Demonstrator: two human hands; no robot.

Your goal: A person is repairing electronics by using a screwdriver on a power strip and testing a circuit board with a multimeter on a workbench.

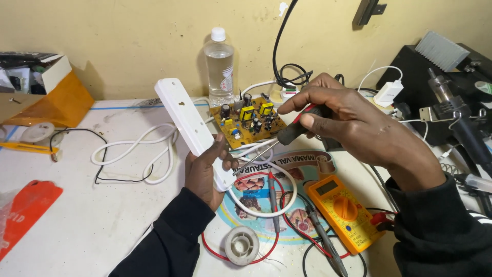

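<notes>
Left hand (205, 172) fingers grip white power strip (192, 128); right hand (338, 120) fingers grip screwdriver (287, 134). Circuit board (248, 123) and clear bottle (219, 64) behind, yellow multimeter (344, 210) below rt hand.

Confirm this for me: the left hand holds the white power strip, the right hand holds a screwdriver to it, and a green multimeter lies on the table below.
One detail is off: the multimeter is yellow-orange, not green, as the head view shows. The left hand does hold the white power strip, and the right hand holds a screwdriver to it.
</notes>
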